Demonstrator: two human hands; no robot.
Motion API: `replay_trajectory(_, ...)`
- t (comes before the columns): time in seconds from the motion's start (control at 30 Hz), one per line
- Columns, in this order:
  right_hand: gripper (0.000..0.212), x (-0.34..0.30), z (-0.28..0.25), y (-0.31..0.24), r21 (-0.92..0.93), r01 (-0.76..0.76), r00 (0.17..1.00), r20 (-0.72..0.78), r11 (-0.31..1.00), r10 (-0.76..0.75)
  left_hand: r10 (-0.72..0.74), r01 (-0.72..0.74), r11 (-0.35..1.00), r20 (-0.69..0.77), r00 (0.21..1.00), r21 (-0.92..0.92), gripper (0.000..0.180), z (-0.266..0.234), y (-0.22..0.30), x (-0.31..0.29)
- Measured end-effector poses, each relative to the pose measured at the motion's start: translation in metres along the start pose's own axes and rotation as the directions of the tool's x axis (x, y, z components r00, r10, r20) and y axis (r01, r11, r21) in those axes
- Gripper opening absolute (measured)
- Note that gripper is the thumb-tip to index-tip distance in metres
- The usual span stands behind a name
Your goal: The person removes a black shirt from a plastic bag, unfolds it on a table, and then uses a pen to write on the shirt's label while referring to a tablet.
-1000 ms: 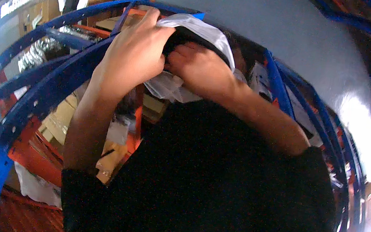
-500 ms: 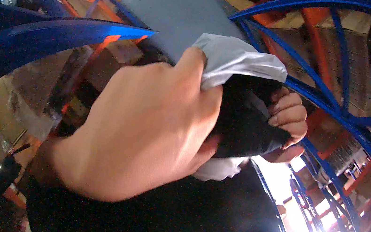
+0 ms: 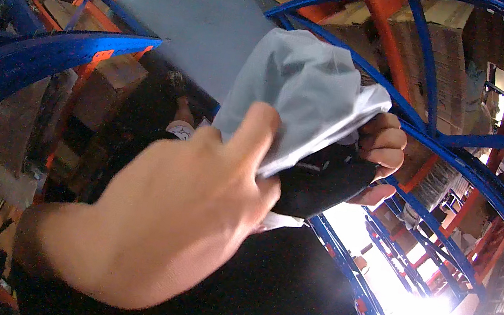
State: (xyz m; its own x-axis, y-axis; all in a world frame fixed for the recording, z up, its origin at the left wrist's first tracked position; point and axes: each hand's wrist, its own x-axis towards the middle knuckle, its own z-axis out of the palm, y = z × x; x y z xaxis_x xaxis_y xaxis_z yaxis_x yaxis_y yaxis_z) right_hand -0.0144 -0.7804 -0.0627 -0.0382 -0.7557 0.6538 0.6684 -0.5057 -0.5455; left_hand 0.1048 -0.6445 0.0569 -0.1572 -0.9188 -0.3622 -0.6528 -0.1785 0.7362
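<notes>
In front of my chest, a pale grey, thin, crinkled bag (image 3: 305, 78) hangs partly over a black thing (image 3: 319, 183) with a slightly glossy surface, whose kind I cannot make out. My left hand (image 3: 175, 224) pinches the bag's near edge between thumb and fingers. On the far right side, my right hand (image 3: 384, 153) is closed with curled fingers on the black thing, close to the bag's rim. A white flap of the bag shows below the black thing. Part of the black thing is hidden by the bag and my left hand.
Blue and orange metal racking (image 3: 431, 73) rises on the right, holding cardboard boxes (image 3: 451, 69). More blue racking (image 3: 68, 44) with boxes stands on the left. A grey floor strip (image 3: 188, 13) runs between them. Strong light glares at lower right.
The bag has spread upward and covers more of the black thing's top. Both hands appear slightly further left, and my left hand sits lower.
</notes>
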Motion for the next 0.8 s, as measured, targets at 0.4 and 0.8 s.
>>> replay_trajectory(0.4, 0.048, 0.017, -0.007, -0.004, -0.093, 0.152, 0.925, 0.365, 0.984, -0.108, -0.060, 0.043, 0.991, -0.128, 0.990, -0.127, 0.042, -0.009, -0.015, -0.008)
replay_trajectory(0.8, 0.036, -0.026, 0.050, -0.001, -0.512, -0.671, 0.410, 0.346, 0.536, 0.844, -0.001, -0.134, 0.983, -0.729, 0.684, -0.127, 0.039, 0.032, -0.107, -0.060)
